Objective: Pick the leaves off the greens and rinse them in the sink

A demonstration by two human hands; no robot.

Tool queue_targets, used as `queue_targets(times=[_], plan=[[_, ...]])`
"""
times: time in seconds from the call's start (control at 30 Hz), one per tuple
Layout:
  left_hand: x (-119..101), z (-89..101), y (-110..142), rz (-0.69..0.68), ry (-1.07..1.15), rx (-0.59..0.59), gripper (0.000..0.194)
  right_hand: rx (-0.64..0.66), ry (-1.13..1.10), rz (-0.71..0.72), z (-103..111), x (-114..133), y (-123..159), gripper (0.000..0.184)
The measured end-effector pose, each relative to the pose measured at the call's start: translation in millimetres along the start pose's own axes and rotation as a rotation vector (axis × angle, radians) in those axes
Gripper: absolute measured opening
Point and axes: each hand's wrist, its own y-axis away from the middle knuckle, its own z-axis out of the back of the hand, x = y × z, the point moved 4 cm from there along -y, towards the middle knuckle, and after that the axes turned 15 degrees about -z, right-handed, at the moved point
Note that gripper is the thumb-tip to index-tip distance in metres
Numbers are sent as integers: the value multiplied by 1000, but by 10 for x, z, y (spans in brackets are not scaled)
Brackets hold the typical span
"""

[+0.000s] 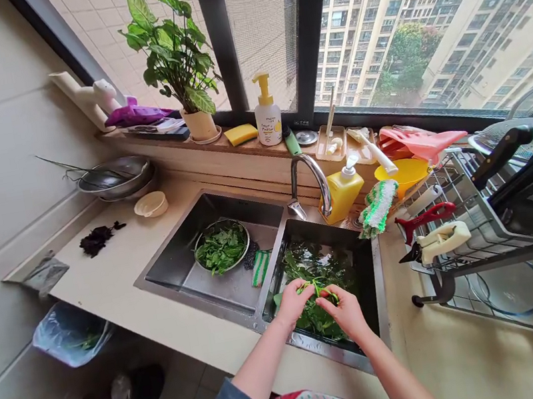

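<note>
Over the right sink basin, my left hand and my right hand are close together, fingers pinched. Between them they grip thin green vegetable stems. More leafy greens float in the water filling that basin, just below my hands. To the left, in the other basin, a round bowl is heaped with picked green leaves. A green-and-white striped sponge lies beside the bowl, next to a dark scouring pad.
A chrome faucet arches behind the basins, near a yellow soap bottle. On the right stands a dish rack with knives and scissors. A lined bin hangs at the counter's left edge. A potted plant sits on the sill.
</note>
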Motion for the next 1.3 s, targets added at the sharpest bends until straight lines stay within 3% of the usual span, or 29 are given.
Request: queue_targets(times=[0.07, 0.17, 0.37, 0.57, 0.73, 0.8, 0.97, 1.1, 1.23, 1.3], plan=[[2, 66, -33, 35, 35, 29, 30, -27, -40, 7, 77, 20, -2, 22], [-16, 96, -47, 113, 142, 144, 30, -12, -30, 135, 150, 122, -42, 21], [-64, -3, -15, 224, 297, 304, 29, 99, 289, 370, 152, 289, -152, 24], [41, -96, -54, 228, 214, 244, 22, 119, 639, 428, 146, 312, -184, 24], [150, -129, -99, 126, -32, 10, 20, 105, 1004, 348, 32, 313, -214, 15], [160, -117, -92, 69, -80, -22, 23, 120, 1059, 294, 11, 308, -231, 12], [193, -108, -52, 56, 121, 208, 36, 190, 1000, 232, 56, 254, -270, 14], [213, -71, -78, 65, 72, 249, 31, 245, 876, 228, 36, 197, -291, 15], [181, -74, -88, 57, 38, 285, 28, 97, 531, 61, 90, 98, -435, 20], [167, -14, -73, 79, 77, 245, 27, 29, 316, -43, 165, -7, -527, 23]])
